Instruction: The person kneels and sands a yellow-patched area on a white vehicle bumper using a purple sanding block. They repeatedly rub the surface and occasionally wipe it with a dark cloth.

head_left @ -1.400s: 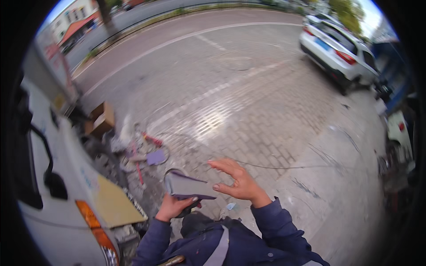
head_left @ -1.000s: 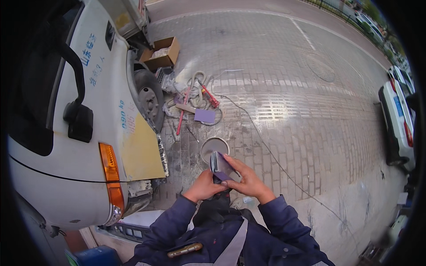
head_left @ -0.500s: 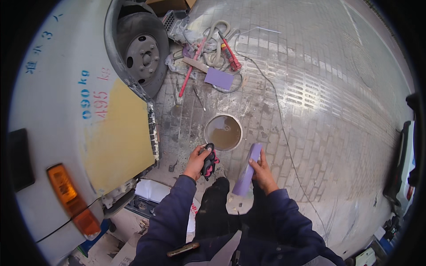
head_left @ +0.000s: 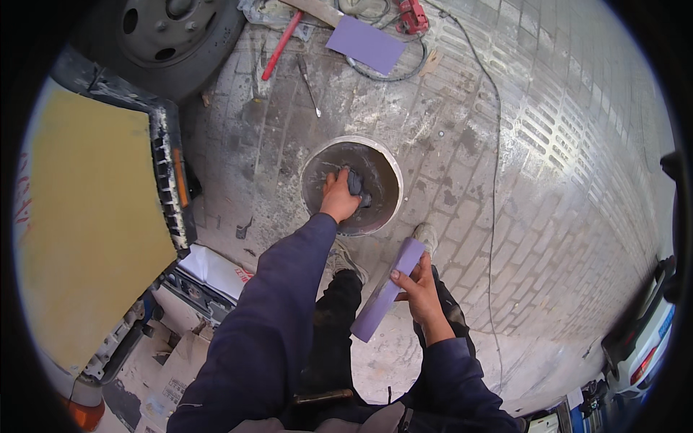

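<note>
My left hand (head_left: pixel 338 195) is down inside a round bucket (head_left: pixel 315 156) of murky water in front of my feet, fingers closed on a dark object (head_left: pixel 359 191), partly under water and hard to make out. My right hand (head_left: pixel 417 292) grips a long purple strip (head_left: pixel 368 321), apparently sandpaper, held slanted above my right shoe (head_left: pixel 425 235). A flat purple sheet (head_left: pixel 364 45) lies on the paving beyond the bucket, by a red-handled tool (head_left: pixel 283 43) and a thin metal tool (head_left: pixel 309 86).
At my left are a truck wheel (head_left: pixel 173 43) and a body panel (head_left: pixel 94 224) with a yellow patch, with loose parts and cardboard (head_left: pixel 170 379) below. A red power tool (head_left: pixel 411 16), cable (head_left: pixel 495 216) and drain grate (head_left: pixel 552 133) lie ahead. A white car (head_left: pixel 639 353) is at the right.
My view has tipped down to the bucket. My hands came together, then parted; the left lowered its black-and-pink object into the bucket, while the right kept hold of the purple strip.
</note>
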`<state>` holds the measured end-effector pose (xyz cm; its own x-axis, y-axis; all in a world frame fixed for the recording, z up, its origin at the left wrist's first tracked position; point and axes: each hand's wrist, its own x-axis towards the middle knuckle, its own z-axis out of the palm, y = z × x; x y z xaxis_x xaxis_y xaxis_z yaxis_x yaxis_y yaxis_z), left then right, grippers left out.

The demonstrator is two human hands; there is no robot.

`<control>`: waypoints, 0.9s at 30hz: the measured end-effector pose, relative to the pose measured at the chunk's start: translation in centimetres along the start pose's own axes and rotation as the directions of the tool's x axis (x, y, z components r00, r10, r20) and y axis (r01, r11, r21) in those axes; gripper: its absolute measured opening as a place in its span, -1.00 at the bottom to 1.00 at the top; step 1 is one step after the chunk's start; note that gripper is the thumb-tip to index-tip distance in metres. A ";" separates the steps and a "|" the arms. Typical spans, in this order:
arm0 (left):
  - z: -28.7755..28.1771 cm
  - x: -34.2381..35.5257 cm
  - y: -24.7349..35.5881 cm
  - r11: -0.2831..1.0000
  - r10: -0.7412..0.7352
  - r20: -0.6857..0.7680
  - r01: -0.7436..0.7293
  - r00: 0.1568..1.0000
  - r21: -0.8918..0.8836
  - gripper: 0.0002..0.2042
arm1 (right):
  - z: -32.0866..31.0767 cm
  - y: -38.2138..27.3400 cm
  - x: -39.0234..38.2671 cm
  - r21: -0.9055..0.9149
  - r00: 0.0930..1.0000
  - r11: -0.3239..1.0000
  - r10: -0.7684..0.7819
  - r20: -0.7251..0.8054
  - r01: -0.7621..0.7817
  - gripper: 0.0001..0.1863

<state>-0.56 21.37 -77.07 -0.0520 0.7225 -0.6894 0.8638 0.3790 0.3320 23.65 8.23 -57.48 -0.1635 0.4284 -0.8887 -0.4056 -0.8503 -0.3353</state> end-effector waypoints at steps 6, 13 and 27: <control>2.1 4.2 1.0 0.968 0.066 0.113 -0.091 0.991 0.236 -0.13 | -0.7 -1.4 1.2 -0.014 0.978 0.981 -0.192 -0.076 0.191 -0.17; -4.5 -1.4 1.3 0.964 -0.006 0.218 0.063 0.976 -0.258 -0.17 | -1.7 0.4 0.2 0.089 0.958 0.955 -0.279 -0.067 0.284 -0.31; -55.3 -52.2 11.3 0.842 0.539 -0.355 -0.497 0.763 0.210 -0.31 | 16.1 -12.7 -13.0 -0.100 0.894 0.899 -0.401 0.201 0.426 -0.39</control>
<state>-15.80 19.92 -1.78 0.2483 0.9614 -0.1185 0.8582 -0.1616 0.4873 16.47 18.30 -36.62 -0.1644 0.7855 -0.5966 -0.3445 -0.6124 -0.7115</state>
